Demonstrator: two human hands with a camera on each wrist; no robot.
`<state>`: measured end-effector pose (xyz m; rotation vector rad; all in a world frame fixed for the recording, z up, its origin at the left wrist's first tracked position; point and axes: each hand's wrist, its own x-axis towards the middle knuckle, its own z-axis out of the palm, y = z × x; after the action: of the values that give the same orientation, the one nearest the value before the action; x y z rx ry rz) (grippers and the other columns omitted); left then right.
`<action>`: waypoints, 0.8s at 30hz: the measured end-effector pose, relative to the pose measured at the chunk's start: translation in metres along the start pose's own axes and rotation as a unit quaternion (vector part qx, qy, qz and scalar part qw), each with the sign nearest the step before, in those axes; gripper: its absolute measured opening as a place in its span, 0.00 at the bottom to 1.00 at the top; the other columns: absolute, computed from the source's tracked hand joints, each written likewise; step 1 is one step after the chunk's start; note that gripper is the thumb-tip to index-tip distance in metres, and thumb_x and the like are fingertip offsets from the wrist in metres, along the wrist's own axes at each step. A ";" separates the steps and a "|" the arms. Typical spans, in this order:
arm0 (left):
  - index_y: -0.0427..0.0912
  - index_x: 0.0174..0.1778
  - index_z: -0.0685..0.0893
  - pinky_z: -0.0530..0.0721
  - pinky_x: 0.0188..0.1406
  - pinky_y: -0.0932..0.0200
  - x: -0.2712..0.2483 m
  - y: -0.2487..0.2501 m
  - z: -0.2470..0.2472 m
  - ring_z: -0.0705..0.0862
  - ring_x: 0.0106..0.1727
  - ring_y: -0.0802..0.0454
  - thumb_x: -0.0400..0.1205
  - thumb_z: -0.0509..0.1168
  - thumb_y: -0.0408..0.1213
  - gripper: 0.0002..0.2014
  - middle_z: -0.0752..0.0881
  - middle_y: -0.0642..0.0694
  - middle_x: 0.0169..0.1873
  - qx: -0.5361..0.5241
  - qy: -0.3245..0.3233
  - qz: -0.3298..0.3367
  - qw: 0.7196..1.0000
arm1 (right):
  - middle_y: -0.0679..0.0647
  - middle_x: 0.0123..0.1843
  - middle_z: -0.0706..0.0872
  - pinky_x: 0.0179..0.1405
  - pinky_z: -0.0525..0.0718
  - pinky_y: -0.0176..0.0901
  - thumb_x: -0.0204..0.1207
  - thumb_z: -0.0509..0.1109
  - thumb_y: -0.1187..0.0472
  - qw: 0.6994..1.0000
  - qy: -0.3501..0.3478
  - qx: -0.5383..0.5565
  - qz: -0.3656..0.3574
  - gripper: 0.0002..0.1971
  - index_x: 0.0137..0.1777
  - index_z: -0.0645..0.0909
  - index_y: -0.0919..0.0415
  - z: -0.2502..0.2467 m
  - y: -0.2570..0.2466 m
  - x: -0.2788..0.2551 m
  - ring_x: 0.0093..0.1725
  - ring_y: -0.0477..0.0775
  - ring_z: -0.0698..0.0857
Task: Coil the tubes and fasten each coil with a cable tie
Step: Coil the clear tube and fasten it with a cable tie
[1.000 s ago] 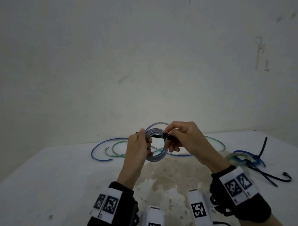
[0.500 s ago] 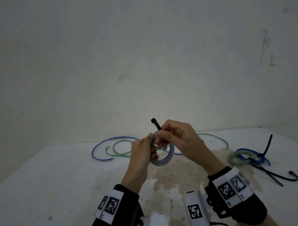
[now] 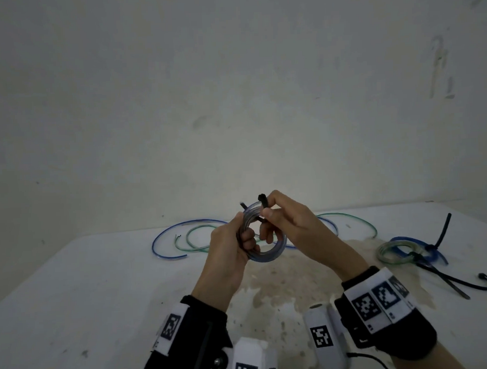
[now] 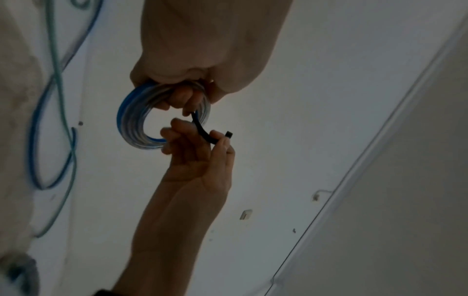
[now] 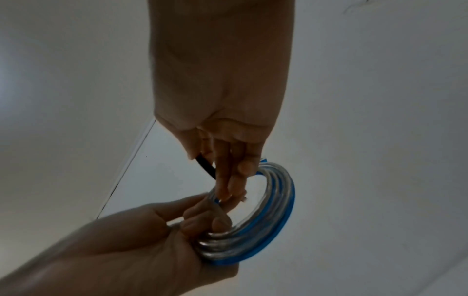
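Observation:
I hold a clear tube coil with a blue stripe above the white table. My left hand grips the coil's left side, fingers curled through its centre. My right hand pinches a black cable tie near its head, bent over the coil's top. The tie's tail end pokes out behind the coil.
Loose blue tube and green tube lie on the table behind my hands. At the right lie a tied greenish coil, a tied blue coil and spare black cable ties. A wall stands behind.
My right hand has bent the cable tie's head down toward the coil's top. The coil has turned a little in my left hand, and both hands sit slightly lower.

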<state>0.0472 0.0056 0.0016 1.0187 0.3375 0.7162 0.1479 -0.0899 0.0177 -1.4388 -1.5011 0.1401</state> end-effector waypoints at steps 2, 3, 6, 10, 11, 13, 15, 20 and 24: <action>0.37 0.44 0.78 0.65 0.28 0.59 -0.002 -0.001 0.002 0.62 0.18 0.57 0.86 0.53 0.36 0.11 0.65 0.52 0.17 0.035 0.000 0.031 0.999 | 0.50 0.28 0.77 0.34 0.73 0.43 0.84 0.58 0.60 0.998 0.026 -0.056 -0.019 0.08 0.42 0.70 0.61 -0.001 0.001 0.000 0.29 0.47 0.72; 0.37 0.43 0.80 0.65 0.28 0.59 -0.004 -0.001 0.004 0.62 0.18 0.57 0.86 0.54 0.36 0.12 0.65 0.51 0.18 0.050 0.000 0.043 0.998 | 0.49 0.29 0.74 0.33 0.70 0.40 0.83 0.59 0.61 0.995 0.044 -0.084 -0.042 0.08 0.41 0.72 0.61 -0.001 0.001 0.001 0.30 0.46 0.70; 0.40 0.40 0.85 0.64 0.28 0.59 -0.009 0.000 0.009 0.62 0.20 0.57 0.86 0.55 0.35 0.14 0.65 0.51 0.20 0.083 0.000 0.089 0.993 | 0.45 0.41 0.72 0.45 0.70 0.34 0.80 0.60 0.59 0.979 0.116 -0.146 -0.087 0.07 0.43 0.78 0.58 0.002 0.003 0.004 0.42 0.45 0.73; 0.43 0.40 0.80 0.62 0.26 0.62 -0.015 0.004 0.014 0.63 0.23 0.56 0.85 0.56 0.33 0.11 0.67 0.53 0.20 0.148 -0.012 0.168 0.974 | 0.51 0.53 0.77 0.57 0.75 0.34 0.81 0.56 0.59 0.986 0.150 -0.031 -0.059 0.09 0.50 0.77 0.56 0.005 0.003 0.006 0.56 0.48 0.78; 0.43 0.40 0.79 0.61 0.25 0.62 -0.016 0.004 0.014 0.62 0.23 0.57 0.85 0.56 0.33 0.09 0.66 0.54 0.20 0.179 -0.016 0.191 0.965 | 0.54 0.51 0.80 0.56 0.78 0.38 0.81 0.55 0.59 0.988 0.145 0.011 -0.050 0.10 0.50 0.77 0.58 0.006 0.003 0.006 0.54 0.50 0.80; 0.41 0.42 0.76 0.60 0.22 0.64 -0.019 0.004 0.015 0.61 0.22 0.56 0.85 0.55 0.35 0.08 0.66 0.56 0.19 0.248 -0.019 0.233 0.940 | 0.59 0.48 0.82 0.55 0.81 0.47 0.81 0.54 0.59 0.988 0.141 0.058 -0.029 0.11 0.49 0.78 0.61 0.009 0.003 0.005 0.51 0.57 0.82; 0.37 0.43 0.74 0.60 0.21 0.63 -0.021 0.002 0.016 0.60 0.23 0.53 0.86 0.54 0.35 0.08 0.65 0.54 0.19 0.293 -0.015 0.274 0.916 | 0.61 0.46 0.82 0.54 0.81 0.52 0.80 0.54 0.58 0.985 0.149 0.086 -0.013 0.12 0.47 0.78 0.60 0.014 0.001 0.005 0.50 0.58 0.82; 0.35 0.39 0.72 0.63 0.24 0.63 -0.021 -0.006 0.018 0.64 0.22 0.57 0.87 0.52 0.36 0.13 0.68 0.55 0.19 0.336 0.014 0.330 0.882 | 0.60 0.45 0.78 0.58 0.76 0.67 0.79 0.54 0.53 0.980 0.179 0.085 -0.003 0.09 0.40 0.73 0.48 0.023 -0.007 0.004 0.49 0.63 0.79; 0.36 0.38 0.72 0.62 0.24 0.66 -0.021 -0.005 0.016 0.67 0.20 0.59 0.88 0.51 0.36 0.14 0.68 0.56 0.20 0.370 0.022 0.349 0.861 | 0.52 0.41 0.78 0.61 0.70 0.73 0.80 0.50 0.47 0.986 0.165 0.019 -0.024 0.10 0.42 0.71 0.45 0.028 -0.012 0.002 0.49 0.62 0.78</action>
<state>0.0429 -0.0206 0.0042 1.9095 0.2809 1.3161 0.1208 -0.0773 0.0134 -1.3209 -1.2518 -0.0954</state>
